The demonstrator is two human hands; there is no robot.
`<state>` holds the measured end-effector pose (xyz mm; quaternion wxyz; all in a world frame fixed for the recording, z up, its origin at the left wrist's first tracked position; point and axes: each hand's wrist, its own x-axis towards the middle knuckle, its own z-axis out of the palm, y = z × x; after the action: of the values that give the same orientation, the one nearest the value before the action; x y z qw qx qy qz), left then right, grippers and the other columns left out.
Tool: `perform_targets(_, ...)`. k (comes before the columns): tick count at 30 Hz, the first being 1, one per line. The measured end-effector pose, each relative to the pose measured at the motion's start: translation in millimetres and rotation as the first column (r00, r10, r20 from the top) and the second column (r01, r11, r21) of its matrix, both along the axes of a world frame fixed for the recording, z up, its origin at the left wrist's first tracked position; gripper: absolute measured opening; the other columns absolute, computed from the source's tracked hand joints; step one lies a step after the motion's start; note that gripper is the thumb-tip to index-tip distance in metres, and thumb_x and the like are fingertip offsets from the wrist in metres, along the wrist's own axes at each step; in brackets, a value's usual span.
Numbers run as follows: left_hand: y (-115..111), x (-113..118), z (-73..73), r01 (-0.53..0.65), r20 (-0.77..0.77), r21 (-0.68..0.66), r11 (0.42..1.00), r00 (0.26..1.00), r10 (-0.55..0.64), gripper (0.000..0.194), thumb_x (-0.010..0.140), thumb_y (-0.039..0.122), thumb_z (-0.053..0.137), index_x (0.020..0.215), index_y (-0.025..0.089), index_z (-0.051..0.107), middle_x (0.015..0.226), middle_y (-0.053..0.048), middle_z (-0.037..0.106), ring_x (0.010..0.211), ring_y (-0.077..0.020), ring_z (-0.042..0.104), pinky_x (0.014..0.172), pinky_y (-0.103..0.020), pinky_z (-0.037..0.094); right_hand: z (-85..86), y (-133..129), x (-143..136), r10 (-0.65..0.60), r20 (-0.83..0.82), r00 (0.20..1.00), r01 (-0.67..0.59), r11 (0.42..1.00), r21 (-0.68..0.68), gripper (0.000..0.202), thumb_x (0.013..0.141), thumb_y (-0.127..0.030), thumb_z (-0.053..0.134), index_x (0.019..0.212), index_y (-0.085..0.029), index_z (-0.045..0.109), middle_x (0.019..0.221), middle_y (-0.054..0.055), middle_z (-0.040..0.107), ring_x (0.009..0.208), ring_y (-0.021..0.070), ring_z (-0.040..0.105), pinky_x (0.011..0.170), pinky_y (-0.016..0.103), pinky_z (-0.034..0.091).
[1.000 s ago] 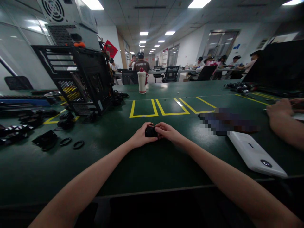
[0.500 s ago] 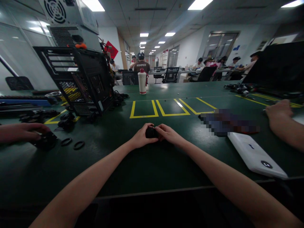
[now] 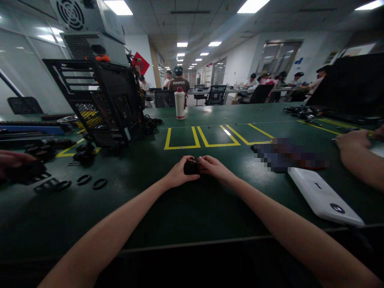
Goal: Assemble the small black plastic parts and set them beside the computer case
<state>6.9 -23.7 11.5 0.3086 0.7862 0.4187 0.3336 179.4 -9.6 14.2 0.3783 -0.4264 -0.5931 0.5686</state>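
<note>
A small, rounded black object (image 3: 190, 167) sits between my hands above the green table; its exact kind is too dark to make out. My left hand (image 3: 177, 173) is closed round its left side, thumb below and fingers above. From the right, my right hand (image 3: 212, 166) has its fingertips pinched at the object's right edge. What those fingertips pinch is partly hidden. Both forearms reach in from the near table edge.
Black rings (image 3: 99, 183) lie to the left, near a co-worker's hand (image 3: 13, 158) holding a black part. An open computer case (image 3: 111, 104) stands behind. A white power bank (image 3: 325, 196), another person's hand (image 3: 354, 140) and a white bottle (image 3: 180, 105) are also around.
My right fingertips have shifted slightly on the black object; my left hand stays put. The co-worker's hand on the left has drawn left with its black part, uncovering another black ring.
</note>
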Motion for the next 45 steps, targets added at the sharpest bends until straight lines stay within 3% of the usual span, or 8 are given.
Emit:
perform_targets(6, -1, 1, 1.4, -0.003, 0.005, -0.013, 1.0, 1.0, 0.003, 0.062, 0.06, 0.036, 0.066, 0.113, 0.02, 0.038, 0.107, -0.007, 0.051, 0.099, -0.0218, 0.051, 0.086, -0.039, 0.04, -4.8, 2, -1, 0.007, 0.178, 0.984, -0.024, 0.995, 0.096, 0.033, 0.076, -0.049, 0.045, 0.078, -0.017, 0.048, 0.065, 0.001, 0.052, 0.053, 0.0097, 0.051, 0.048, 0.023, 0.044)
perform_targets(11, -1, 1, 2.1, -0.01, -0.005, -0.01, 1.0, 1.0, 0.01, 0.063, 0.06, 0.037, 0.066, 0.114, 0.019, 0.038, 0.11, -0.008, 0.049, 0.101, -0.0221, 0.05, 0.088, -0.038, 0.039, 2.0, -2, 5, 0.104, 0.136, 0.985, -0.118, 0.988, 0.096, 0.024, 0.073, -0.037, 0.055, 0.087, -0.018, 0.05, 0.077, 0.001, 0.055, 0.066, 0.011, 0.055, 0.061, 0.027, 0.047)
perform_targets(17, -1, 0, 2.5, 0.002, -0.01, -0.017, 1.0, 1.0, -0.002, 0.063, 0.061, 0.038, 0.066, 0.114, 0.019, 0.037, 0.11, -0.007, 0.05, 0.1, -0.0215, 0.05, 0.087, -0.037, 0.039, 6.9, -4, 9, 0.127, 0.109, 0.986, -0.138, 0.986, 0.094, 0.038, 0.063, -0.03, 0.067, 0.096, -0.02, 0.051, 0.095, 0.003, 0.055, 0.084, 0.0147, 0.055, 0.077, 0.032, 0.046)
perform_targets(20, 0, 0, 1.1, 0.002, -0.009, -0.015, 1.0, 1.0, -0.002, 0.064, 0.061, 0.038, 0.066, 0.115, 0.019, 0.037, 0.11, -0.007, 0.05, 0.101, -0.0216, 0.05, 0.088, -0.037, 0.039, 4.0, -3, 5, 0.073, 0.064, 0.995, -0.073, 0.997, 0.005, 0.036, 0.069, -0.041, 0.059, 0.095, -0.019, 0.048, 0.094, 0.005, 0.055, 0.08, 0.0143, 0.056, 0.072, 0.031, 0.048)
perform_targets(25, 1, 1, -1.3, 0.002, -0.011, 0.011, 1.0, 1.0, -0.002, 0.064, 0.06, 0.039, 0.066, 0.114, 0.019, 0.037, 0.109, -0.007, 0.05, 0.101, -0.0214, 0.05, 0.088, -0.037, 0.039, -2.3, 0, 1, 0.046, 0.155, 0.987, -0.052, 0.998, 0.04, 0.032, 0.076, -0.048, 0.046, 0.084, -0.017, 0.048, 0.073, 0.003, 0.055, 0.06, 0.0119, 0.055, 0.055, 0.027, 0.047)
perform_targets(33, -1, -1, 1.5, 0.008, -0.027, -0.009, 1.0, 1.0, -0.008, 0.064, 0.061, 0.04, 0.065, 0.114, 0.019, 0.037, 0.109, -0.007, 0.05, 0.099, -0.0211, 0.05, 0.085, -0.036, 0.04, 8.8, -1, 14, 0.189, 0.104, 0.976, -0.2, 0.974, 0.104, 0.038, 0.061, -0.029, 0.069, 0.094, -0.022, 0.052, 0.094, 0.001, 0.055, 0.084, 0.0137, 0.054, 0.077, 0.029, 0.043)
perform_targets(39, 0, 0, 1.3, 0.016, -0.006, -0.032, 0.999, 1.0, -0.016, 0.065, 0.061, 0.04, 0.066, 0.115, 0.02, 0.036, 0.109, -0.007, 0.051, 0.099, -0.0214, 0.05, 0.086, -0.037, 0.04, 2.2, 2, 5, 0.023, 0.182, 0.983, -0.043, 0.993, 0.107, 0.034, 0.074, -0.049, 0.049, 0.086, -0.017, 0.053, 0.081, 0.003, 0.055, 0.073, 0.0129, 0.052, 0.066, 0.027, 0.043)
perform_targets(45, 0, 0, 0.5, 0.012, -0.021, -0.033, 0.999, 1.0, -0.013, 0.065, 0.061, 0.041, 0.065, 0.115, 0.02, 0.037, 0.108, -0.006, 0.049, 0.099, -0.0211, 0.05, 0.086, -0.036, 0.04, 3.9, 2, 9, 0.133, 0.141, 0.981, -0.152, 0.98, 0.129, 0.027, 0.068, -0.035, 0.06, 0.087, -0.017, 0.054, 0.083, 0.002, 0.057, 0.073, 0.0118, 0.053, 0.068, 0.027, 0.042)
